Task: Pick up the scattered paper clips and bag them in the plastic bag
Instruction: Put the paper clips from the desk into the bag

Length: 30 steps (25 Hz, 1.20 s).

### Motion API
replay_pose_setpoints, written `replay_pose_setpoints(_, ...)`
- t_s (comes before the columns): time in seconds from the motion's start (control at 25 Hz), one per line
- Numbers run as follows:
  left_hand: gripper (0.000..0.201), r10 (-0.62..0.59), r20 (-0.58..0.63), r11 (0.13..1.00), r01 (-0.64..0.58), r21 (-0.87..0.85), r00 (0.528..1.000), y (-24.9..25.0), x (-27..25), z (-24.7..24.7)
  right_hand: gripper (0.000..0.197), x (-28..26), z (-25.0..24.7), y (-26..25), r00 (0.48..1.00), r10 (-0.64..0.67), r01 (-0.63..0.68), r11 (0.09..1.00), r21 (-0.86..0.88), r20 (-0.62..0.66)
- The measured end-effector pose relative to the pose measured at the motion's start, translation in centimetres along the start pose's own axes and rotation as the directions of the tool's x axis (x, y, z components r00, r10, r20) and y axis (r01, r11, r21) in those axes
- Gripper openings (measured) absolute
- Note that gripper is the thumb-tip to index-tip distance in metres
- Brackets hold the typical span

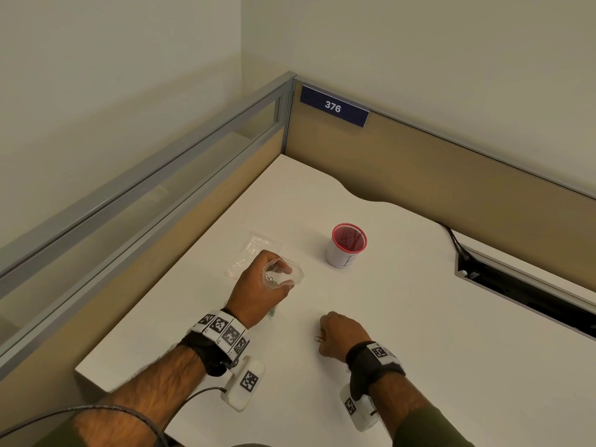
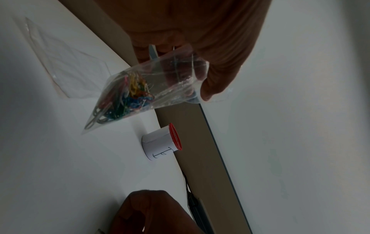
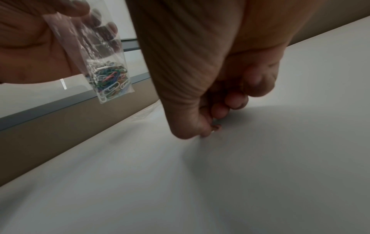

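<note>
My left hand (image 1: pixel 258 287) holds a small clear plastic bag (image 1: pixel 285 275) above the white table (image 1: pixel 403 317), with the bag's mouth facing up. Several coloured paper clips (image 2: pixel 130 96) sit bunched in the bag's (image 2: pixel 170 82) lower end, also seen in the right wrist view as paper clips (image 3: pixel 111 82). To the right and nearer me, my right hand (image 1: pixel 338 333) is down on the table with fingers curled. Its thumb and fingertip pinch one reddish paper clip (image 3: pixel 216 127) at the surface, seen from the head as a small clip (image 1: pixel 317 339).
A red-rimmed cup (image 1: pixel 348 246) with a white paper label stands beyond the hands. A second clear bag (image 1: pixel 254 250) lies flat behind my left hand. Partition walls (image 1: pixel 419 166) close the far and left sides; a cable slot (image 1: pixel 516 285) is cut into the table at right.
</note>
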State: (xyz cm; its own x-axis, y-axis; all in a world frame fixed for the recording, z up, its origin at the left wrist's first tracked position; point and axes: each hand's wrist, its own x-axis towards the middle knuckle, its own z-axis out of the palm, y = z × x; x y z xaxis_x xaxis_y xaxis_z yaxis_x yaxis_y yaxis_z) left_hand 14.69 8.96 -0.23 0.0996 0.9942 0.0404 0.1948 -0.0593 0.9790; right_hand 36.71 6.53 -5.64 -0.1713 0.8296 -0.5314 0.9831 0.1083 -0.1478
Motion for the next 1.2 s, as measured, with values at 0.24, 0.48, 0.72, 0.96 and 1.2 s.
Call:
replay_pose_setpoints(0.24, 0.033, 0.001, 0.013, 1.0, -0.001, -0.003, 1.0, -0.1, 0.1, 0.2, 0.013, -0.9, 0.7, -0.3, 0.998, -0.007, 0.007, 1.0, 0.004, -0.063)
replay_pose_setpoints(0.48, 0.032, 0.009, 0.012, 1.0, -0.009, -0.011, 1.0, 0.2, 0.3, 0.2, 0.016, -1.7, 1.4, -0.3, 0.99, -0.023, 0.028, 0.999, 0.037, -0.136)
replay_pose_setpoints(0.72, 0.034, -0.018, 0.019, 1.0, 0.018, -0.005, 1.0, -0.2, 0.1, 0.2, 0.021, -4.1, -3.1, -1.0, 0.902, -0.011, 0.146, 0.949, 0.279, -0.432)
replay_pose_setpoints(0.96, 0.035, -0.01, 0.052, 1.0, 0.009, 0.025, 0.999, -0.2, -0.1, 1.0, 0.011, -7.2, -11.2, -6.4, 0.678, -0.056, 0.489, 0.778, 0.394, -0.733)
replay_pose_setpoints(1.2, 0.036, 0.017, 0.051, 1.0, -0.018, 0.023, 0.999, 0.3, -0.1, 0.8, 0.005, -6.0, -11.1, -5.7, 0.694, -0.05, 0.437, 0.822, 0.365, -0.718)
